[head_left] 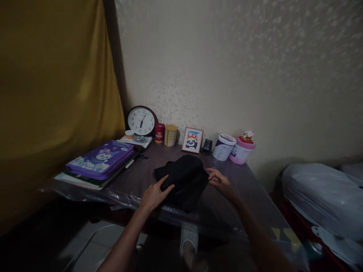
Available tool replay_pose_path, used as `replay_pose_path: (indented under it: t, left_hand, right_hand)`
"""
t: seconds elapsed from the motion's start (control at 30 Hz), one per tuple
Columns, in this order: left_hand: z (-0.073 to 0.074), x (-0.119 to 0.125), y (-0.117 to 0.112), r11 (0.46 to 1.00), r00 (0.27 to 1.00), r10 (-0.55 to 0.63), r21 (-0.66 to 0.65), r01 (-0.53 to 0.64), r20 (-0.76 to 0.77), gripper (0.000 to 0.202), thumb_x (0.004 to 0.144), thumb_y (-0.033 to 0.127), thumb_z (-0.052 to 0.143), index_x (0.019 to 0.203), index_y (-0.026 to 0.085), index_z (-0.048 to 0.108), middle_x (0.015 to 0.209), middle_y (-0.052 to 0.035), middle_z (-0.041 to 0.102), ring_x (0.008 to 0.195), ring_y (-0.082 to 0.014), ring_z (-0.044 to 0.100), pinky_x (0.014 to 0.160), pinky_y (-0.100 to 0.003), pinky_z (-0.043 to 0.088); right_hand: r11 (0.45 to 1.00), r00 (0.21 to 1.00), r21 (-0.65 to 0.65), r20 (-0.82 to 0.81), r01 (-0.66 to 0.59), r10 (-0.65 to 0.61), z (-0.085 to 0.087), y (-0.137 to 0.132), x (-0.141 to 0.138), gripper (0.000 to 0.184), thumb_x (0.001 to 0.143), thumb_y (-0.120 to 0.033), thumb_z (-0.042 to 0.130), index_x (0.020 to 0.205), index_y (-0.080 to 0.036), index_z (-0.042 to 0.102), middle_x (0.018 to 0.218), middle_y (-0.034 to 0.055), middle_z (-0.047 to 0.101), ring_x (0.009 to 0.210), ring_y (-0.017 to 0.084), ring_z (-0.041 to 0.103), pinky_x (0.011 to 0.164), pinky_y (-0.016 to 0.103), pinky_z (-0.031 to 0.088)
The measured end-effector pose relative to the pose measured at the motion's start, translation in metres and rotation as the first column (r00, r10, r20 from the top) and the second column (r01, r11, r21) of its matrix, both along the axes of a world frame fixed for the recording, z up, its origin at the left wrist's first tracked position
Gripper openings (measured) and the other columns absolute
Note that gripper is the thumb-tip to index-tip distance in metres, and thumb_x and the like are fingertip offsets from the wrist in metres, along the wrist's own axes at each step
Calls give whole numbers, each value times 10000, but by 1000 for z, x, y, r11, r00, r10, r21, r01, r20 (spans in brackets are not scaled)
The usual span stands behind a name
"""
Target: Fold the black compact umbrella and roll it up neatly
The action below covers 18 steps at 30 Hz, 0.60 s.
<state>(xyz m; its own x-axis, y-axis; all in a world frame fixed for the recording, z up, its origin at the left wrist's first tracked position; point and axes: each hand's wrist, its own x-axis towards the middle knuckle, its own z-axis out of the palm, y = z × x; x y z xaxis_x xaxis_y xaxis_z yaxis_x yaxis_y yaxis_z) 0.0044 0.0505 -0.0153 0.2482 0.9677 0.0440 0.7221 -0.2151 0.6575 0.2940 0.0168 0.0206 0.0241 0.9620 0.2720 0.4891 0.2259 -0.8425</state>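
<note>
A crumpled black cloth [185, 175] lies in a raised heap near the front of the table; its exact kind cannot be made out. My left hand [155, 193] rests against the cloth's left side, thumb and index finger spread apart, the other fingers partly hidden. On the opposite side, my right hand [222, 183] has its fingertips pinched at the cloth's right edge.
The brown table [241, 196] has a clear plastic cover. A purple case [102, 158] sits on books at left. Along the wall stand a clock [141, 121], a red can [159, 133], a yellow tin [170, 136], a picture frame [192, 140] and two tubs [224, 147].
</note>
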Motion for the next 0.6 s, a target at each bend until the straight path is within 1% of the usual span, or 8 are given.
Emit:
replay_pose_path:
  t: [0.07, 0.17, 0.27, 0.33, 0.4, 0.47, 0.5, 0.6]
  left_hand:
    - [-1, 0, 0, 1000, 1000, -9, 12, 9, -12, 602, 761, 619, 393, 1276, 307, 405, 580, 8, 624, 624, -188, 617, 532, -222, 340]
    - [-2, 1, 0, 1000, 1000, -15, 21, 16, -24, 603, 761, 615, 397, 1281, 308, 396, 633, 4, 653, 636, -188, 623, 560, -227, 356]
    - [-1, 1, 0, 1000, 999, -29, 10, 30, -32, 609, 766, 604, 399, 1288, 292, 390, 624, 2, 646, 646, -184, 626, 557, -222, 355]
    - [-1, 1, -1, 999, 998, -40, 0, 40, -38, 614, 767, 601, 400, 1293, 283, 385, 608, 3, 637, 650, -181, 627, 550, -218, 352]
    - [-2, 2, -1, 999, 998, -44, 0, 44, -47, 617, 764, 599, 408, 1294, 284, 383, 604, 5, 633, 644, -178, 626, 551, -216, 354]
    - [-3, 3, -3, 998, 997, -61, 10, 61, -56, 616, 762, 597, 414, 1297, 294, 375, 594, 9, 630, 636, -177, 624, 558, -219, 359]
    - [-3, 3, -3, 997, 995, -76, 16, 77, -59, 614, 761, 598, 412, 1299, 304, 369, 587, 13, 628, 634, -179, 625, 560, -221, 362]
    - [-3, 5, -7, 989, 988, -140, 28, 142, -70, 606, 765, 601, 397, 1304, 331, 348, 571, 20, 624, 642, -189, 627, 565, -229, 368]
  right_hand:
    - [997, 997, -49, -56, -64, 62, -1, 0, -2, 74, 675, -222, 551, 693, -193, 485, 1149, 62, 538, 971, 168, 543, 777, 283, 438]
    - [995, 995, -53, -43, -87, 85, -4, 1, -3, 78, 681, -178, 522, 754, -200, 506, 941, 32, 617, 916, 151, 564, 809, 288, 421]
    - [998, 996, -11, 71, -55, 55, -2, 3, -4, 179, 668, -153, 512, 827, -201, 581, 848, 19, 596, 851, 149, 565, 781, 280, 428]
    - [997, 985, 49, 167, -55, 46, 2, 3, -7, 168, 677, -156, 511, 798, -200, 619, 833, 28, 579, 817, 151, 556, 737, 267, 435]
    - [992, 976, 111, 212, -67, 42, 7, 3, -10, 136, 691, -168, 512, 754, -199, 629, 825, 34, 569, 802, 151, 551, 714, 261, 436]
    - [988, 982, 139, 186, -68, 42, 10, 4, -15, 120, 704, -184, 514, 762, -198, 618, 833, 32, 575, 818, 152, 553, 720, 258, 437]
    - [990, 986, 127, 161, -64, 44, 12, 4, -17, 117, 711, -195, 513, 777, -197, 610, 825, 27, 583, 815, 150, 560, 717, 256, 440]
    - [999, 996, 28, 85, -27, 25, 12, 7, -22, 117, 730, -233, 511, 812, -195, 585, 685, -8, 600, 685, 132, 585, 648, 241, 447]
